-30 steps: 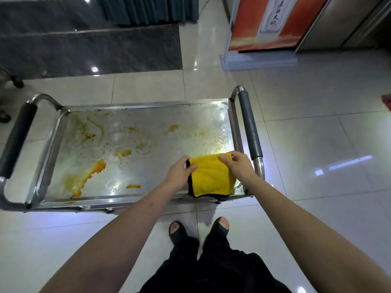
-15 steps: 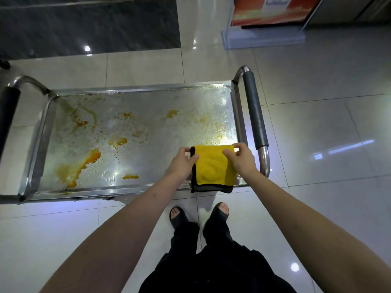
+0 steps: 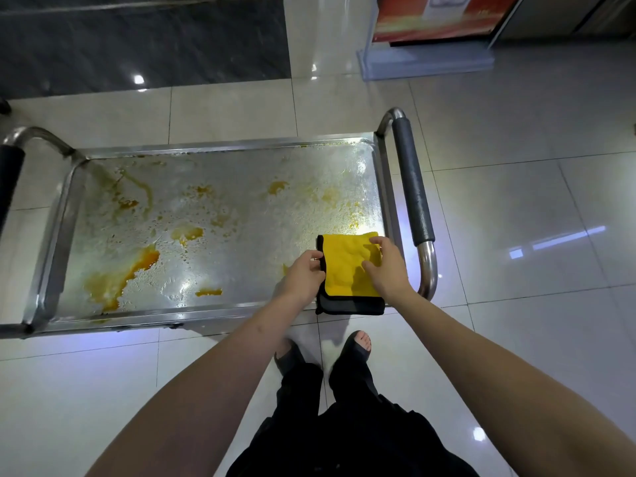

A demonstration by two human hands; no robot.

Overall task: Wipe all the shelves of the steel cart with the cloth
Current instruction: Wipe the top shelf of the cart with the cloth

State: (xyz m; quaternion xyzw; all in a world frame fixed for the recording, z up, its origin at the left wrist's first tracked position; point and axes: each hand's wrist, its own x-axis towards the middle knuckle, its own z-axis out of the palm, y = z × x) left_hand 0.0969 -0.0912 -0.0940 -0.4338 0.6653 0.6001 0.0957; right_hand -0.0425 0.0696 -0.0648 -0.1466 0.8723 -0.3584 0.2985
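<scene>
Far left of the frame, I see the cart's left handle point(image 3: 10, 173), black grip on a bent steel tube, partly cut off by the edge. Next to it the top shelf point(image 3: 241, 208) of the steel cart fills the middle of the frame, a shallow tray w/ a raised rim. Its surface is wet and smeared w/ orange stains point(image 3: 137, 266), biggest pool at lower left of the tray, smaller blots toward the centre and upper right.

Moving right, my left hand point(image 3: 303, 277) sits at the lower right part of the tray, fingers curled and pinching the black left edge of the cloth point(image 3: 344, 266). Cloth is folded, yellow on top, grey and black layers showing at its near edge, which hangs a bit over the tray's front rim. It lies flat in the tray's near right corner. My right hand point(image 3: 387, 266) is on the cloth's right side, fingers bent and gripping the yellow top layer, thumb spread toward the middle.

Right of that is the right handle point(image 3: 413, 187), grey foam sleeve on steel tube, just beside the cloth.

Bottom centre: black trousers point(image 3: 344, 425) and sandalled feet on glossy pale floor tiles point(image 3: 516, 235). Upper right, base of a red sign stand point(image 3: 426, 60).
</scene>
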